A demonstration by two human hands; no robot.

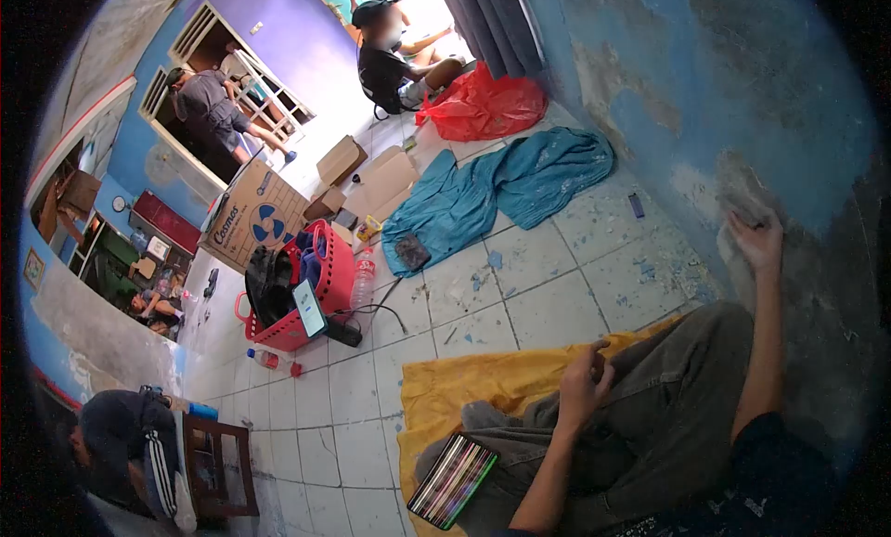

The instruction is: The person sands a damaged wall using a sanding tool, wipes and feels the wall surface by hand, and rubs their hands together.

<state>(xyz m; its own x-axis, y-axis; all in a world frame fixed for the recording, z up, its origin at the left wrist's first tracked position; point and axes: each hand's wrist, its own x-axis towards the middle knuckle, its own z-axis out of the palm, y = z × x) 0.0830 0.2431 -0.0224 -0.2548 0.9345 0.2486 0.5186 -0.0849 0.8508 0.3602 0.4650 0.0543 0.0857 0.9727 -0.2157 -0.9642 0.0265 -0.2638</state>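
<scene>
My left hand [586, 386] rests above my lap with its fingers curled round a small dark object that I cannot make out. Against the peeling blue wall [691, 101], my right hand [756, 235] is raised on a rough grey patch, fingers bent; what it holds, if anything, is too small to tell. A phone-like device with a striped screen [453, 481] lies on my knee. Under my legs a yellow cloth [445, 388] is spread on the tiles. Blue paint chips [640, 270] are scattered on the floor along the wall.
A teal cloth [538, 180] and a red plastic bag [487, 105] lie ahead. Left of them are a red basket [336, 272], a cardboard box [255, 212], bottles [363, 279] and a wooden chair [218, 467]. Several people are in the room and beyond.
</scene>
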